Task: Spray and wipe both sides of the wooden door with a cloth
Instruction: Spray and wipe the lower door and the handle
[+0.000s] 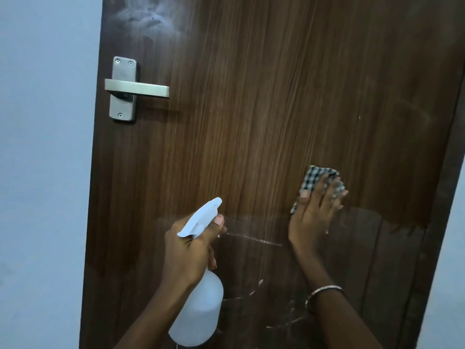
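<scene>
The dark brown wooden door (251, 109) fills most of the view. My left hand (188, 250) grips a white spray bottle (198, 306) by its neck, the nozzle aimed up and right at the door. My right hand (314, 217) presses a black-and-white checked cloth (314, 178) flat against the door's right side. Wet streaks and a darker damp patch show on the lower door between and below my hands. A hazy smear sits near the top left of the door.
A silver lever handle (136, 89) on a metal plate is mounted at the door's left edge. Pale blue wall (42, 147) lies left of the door. The door's darker right edge (442, 172) meets pale wall at the far right.
</scene>
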The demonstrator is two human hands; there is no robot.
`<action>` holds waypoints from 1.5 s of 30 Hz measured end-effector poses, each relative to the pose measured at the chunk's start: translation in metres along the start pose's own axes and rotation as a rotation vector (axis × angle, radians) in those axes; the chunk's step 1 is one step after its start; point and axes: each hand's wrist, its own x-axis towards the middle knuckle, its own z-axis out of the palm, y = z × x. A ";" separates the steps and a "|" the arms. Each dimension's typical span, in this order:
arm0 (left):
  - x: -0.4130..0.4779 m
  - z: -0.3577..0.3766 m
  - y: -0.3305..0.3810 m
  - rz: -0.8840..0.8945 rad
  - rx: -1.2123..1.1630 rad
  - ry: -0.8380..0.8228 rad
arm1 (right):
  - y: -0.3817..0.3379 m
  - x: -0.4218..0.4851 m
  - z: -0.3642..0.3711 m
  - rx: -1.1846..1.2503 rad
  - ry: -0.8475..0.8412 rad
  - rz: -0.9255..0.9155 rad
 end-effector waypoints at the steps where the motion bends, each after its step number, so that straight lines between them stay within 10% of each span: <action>1: 0.000 0.002 0.002 -0.002 -0.001 -0.015 | -0.012 -0.005 0.004 -0.009 -0.005 -0.047; 13: 0.003 0.027 0.001 0.058 -0.015 -0.105 | 0.000 0.025 -0.005 -0.044 -0.121 -0.628; 19: 0.003 0.038 0.000 0.051 0.005 -0.188 | 0.116 0.050 -0.041 0.026 0.010 -0.146; 24: -0.002 0.045 -0.006 0.025 -0.001 -0.222 | 0.078 0.036 -0.022 0.236 0.200 0.284; 34: 0.000 0.071 -0.011 0.024 -0.099 -0.299 | 0.023 -0.002 0.002 0.127 -0.059 -0.453; 45: 0.002 0.089 -0.012 0.034 -0.101 -0.390 | 0.114 0.046 -0.030 0.202 0.268 0.372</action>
